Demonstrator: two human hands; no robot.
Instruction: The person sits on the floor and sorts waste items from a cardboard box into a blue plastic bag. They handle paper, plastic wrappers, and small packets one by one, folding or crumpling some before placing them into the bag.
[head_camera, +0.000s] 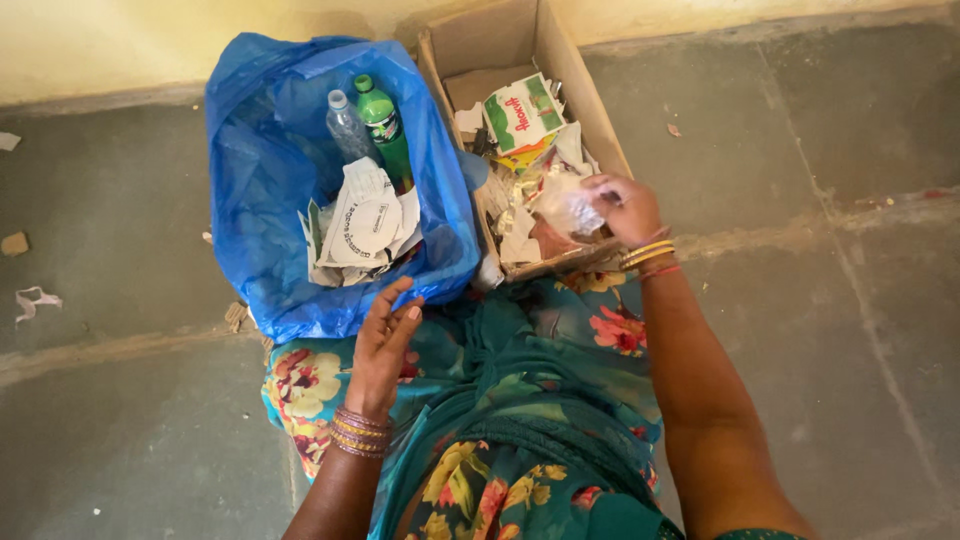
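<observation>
Grey stone floor (830, 350) lies under you. Your right hand (625, 210) grips a crumpled clear plastic wrapper (568, 208) inside the cardboard box (585, 95) of paper scraps. Your left hand (385, 345) hangs open, fingers loose, just beside the blue bag (250, 180) holding two bottles (368, 125).

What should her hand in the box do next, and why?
Probably lift the crumpled clear wrapper out of the cardboard box and carry it over to the blue bag. The right hand is closed on it, the bag already holds bottles and paper, and the left hand waits open beside it.
</observation>
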